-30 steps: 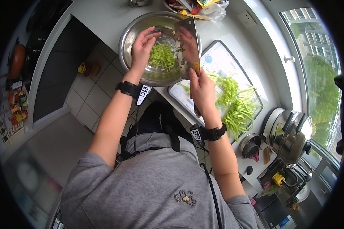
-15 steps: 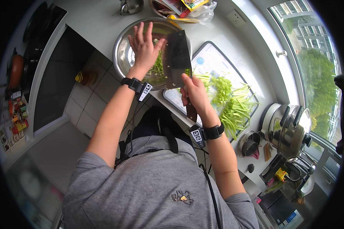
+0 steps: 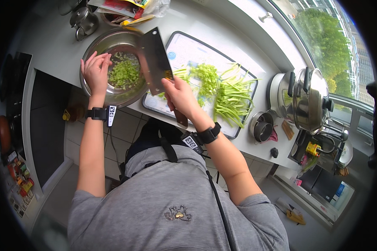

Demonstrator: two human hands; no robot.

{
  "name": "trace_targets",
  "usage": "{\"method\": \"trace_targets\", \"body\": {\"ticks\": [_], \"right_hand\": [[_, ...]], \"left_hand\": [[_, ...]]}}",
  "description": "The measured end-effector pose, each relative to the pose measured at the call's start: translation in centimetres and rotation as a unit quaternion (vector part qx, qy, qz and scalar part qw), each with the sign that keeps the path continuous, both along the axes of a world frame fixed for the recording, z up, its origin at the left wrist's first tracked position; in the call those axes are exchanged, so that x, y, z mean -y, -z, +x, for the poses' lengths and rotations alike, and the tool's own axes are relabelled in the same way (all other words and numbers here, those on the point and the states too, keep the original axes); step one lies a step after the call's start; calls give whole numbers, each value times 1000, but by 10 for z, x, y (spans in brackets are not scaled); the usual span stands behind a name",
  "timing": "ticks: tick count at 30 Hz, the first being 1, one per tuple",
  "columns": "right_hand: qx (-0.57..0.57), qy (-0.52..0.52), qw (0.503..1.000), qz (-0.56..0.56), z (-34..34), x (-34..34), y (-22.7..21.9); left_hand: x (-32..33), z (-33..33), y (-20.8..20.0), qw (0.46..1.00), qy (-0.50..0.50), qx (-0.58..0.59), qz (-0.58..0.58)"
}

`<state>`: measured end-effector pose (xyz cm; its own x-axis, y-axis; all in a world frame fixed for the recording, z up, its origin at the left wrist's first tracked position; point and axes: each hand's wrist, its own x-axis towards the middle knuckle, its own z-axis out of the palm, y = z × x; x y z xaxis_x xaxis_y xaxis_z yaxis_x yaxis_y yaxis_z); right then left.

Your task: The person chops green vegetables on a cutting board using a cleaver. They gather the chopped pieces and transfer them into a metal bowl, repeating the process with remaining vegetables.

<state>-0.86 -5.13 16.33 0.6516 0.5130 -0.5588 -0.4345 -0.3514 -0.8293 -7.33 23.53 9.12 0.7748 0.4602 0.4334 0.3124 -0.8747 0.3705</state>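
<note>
My right hand (image 3: 182,95) is closed round the handle of a broad dark cleaver (image 3: 156,60). Its blade stands over the right rim of a metal bowl (image 3: 90,44), with small bits stuck to it. Chopped green stalks (image 3: 125,72) lie in the bottom of the bowl. Over the bowl's left side, my left hand (image 3: 97,74) holds nothing, its fingers loosely bent and partly apart. To the right, a cutting board (image 3: 188,44) with a dark edge bears a heap of chopped green pieces (image 3: 206,77) and a pile of long cut stalks (image 3: 234,98).
Behind the bowl stand a small metal pot (image 3: 84,20) and a container of food packets (image 3: 127,8). A lidded steamer pot (image 3: 308,100) and small dark pans (image 3: 262,126) are right of the board, under the window (image 3: 322,46). The counter's front edge runs before me.
The view has swung toward the right. My left hand has drawn to the bowl's left side, away from the blade, and its spread fingers have bent. The cleaver stays in my right hand.
</note>
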Motion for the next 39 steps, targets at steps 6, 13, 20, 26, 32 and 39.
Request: {"method": "trace_targets", "body": {"ticks": [6, 13, 20, 26, 32, 39], "right_hand": [[86, 106, 988, -68, 0, 98, 11], [87, 258, 956, -112, -27, 193, 21], [185, 183, 915, -307, -59, 201, 54], [184, 187, 913, -314, -66, 194, 56], [268, 171, 896, -310, -67, 189, 56], [232, 204, 892, -329, -71, 178, 67]], "left_hand": [[47, 38, -17, 977, 73, 155, -127], [115, 80, -28, 951, 174, 125, -223], [282, 76, 27, 866, 314, -93, -378], [307, 108, 70, 946, 246, -113, -176], [295, 129, 75, 956, 237, -108, -131], [297, 122, 72, 933, 300, -75, -184]]}}
